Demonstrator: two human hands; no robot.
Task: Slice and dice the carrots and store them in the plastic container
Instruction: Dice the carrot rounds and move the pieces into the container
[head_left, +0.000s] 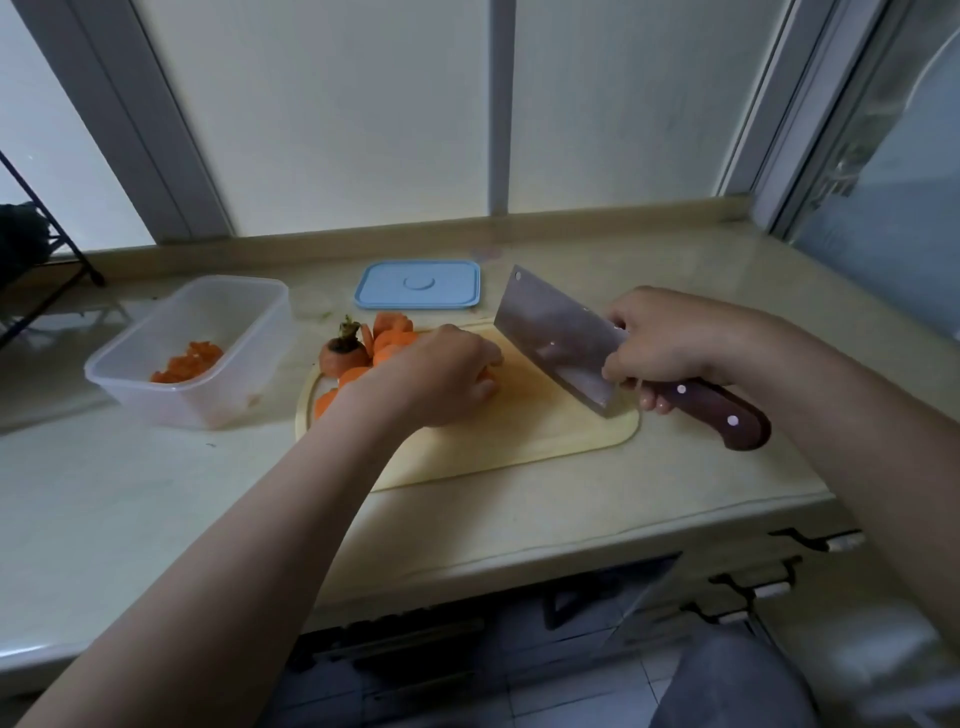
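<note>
Clenching the right hand round the cleaver, fingers wrapped about the front of its brown riveted handle, right where handle meets blade. Holding the blade tilted just left of those fingers, near corner down at the cutting board, far corner lifted; cannot tell whether steel touches board. Pressing the left hand palm-down on the board, fingers curled over and grasping a carrot piece, with only a sliver of orange showing beneath the fingertips. Leaving a bare stretch of board between the left fingers and the blade.

Behind and left of the left fingers, fanned on the board's far corner: carrot slices, and beside them the stubby carrot top with its dark stalk end. Further left of those fingers, off the board on the desk: the clear plastic container, open, with diced carrot heaped toward its near end. Beyond both sets of fingers, flat on the desk below the window: the blue lid, apart from the container. Far to the left of everything, at the desk's edge: a dark metal rack.
</note>
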